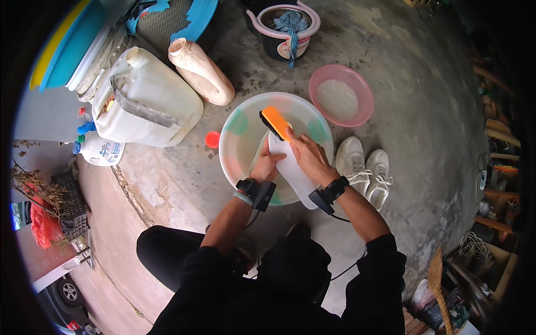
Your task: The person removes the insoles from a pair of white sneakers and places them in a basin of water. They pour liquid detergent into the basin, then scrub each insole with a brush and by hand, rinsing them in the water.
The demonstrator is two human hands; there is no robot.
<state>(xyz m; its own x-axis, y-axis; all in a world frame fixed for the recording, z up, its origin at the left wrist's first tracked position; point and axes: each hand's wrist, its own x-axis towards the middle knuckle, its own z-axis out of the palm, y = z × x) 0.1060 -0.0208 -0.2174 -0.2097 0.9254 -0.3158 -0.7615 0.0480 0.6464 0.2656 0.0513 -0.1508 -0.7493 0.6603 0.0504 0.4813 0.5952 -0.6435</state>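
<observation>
Over a wide plastic basin (226, 167) of cloudy water, my left hand (266, 162) holds a white shoe insole (293, 171), its thumb on top. My right hand (310, 157) grips a scrubbing brush (276, 121) with an orange back and dark bristles, which lies against the upper end of the insole. A pale curved edge, perhaps a second insole, shows beside my left hand; I cannot tell if they touch. To the right of the basin stands a pair of off-white lace-up sneakers (353, 157). Black straps with small boxes sit on both wrists.
A pink basin (313, 102) with whitish liquid stands beyond the sneakers. Farther off is a black bucket (272, 46) with a strainer and blue cloth. At left stand a cut plastic jerrycan (167, 109), an uncapped bottle (205, 75), a red cap (212, 139) and a detergent bottle (100, 148).
</observation>
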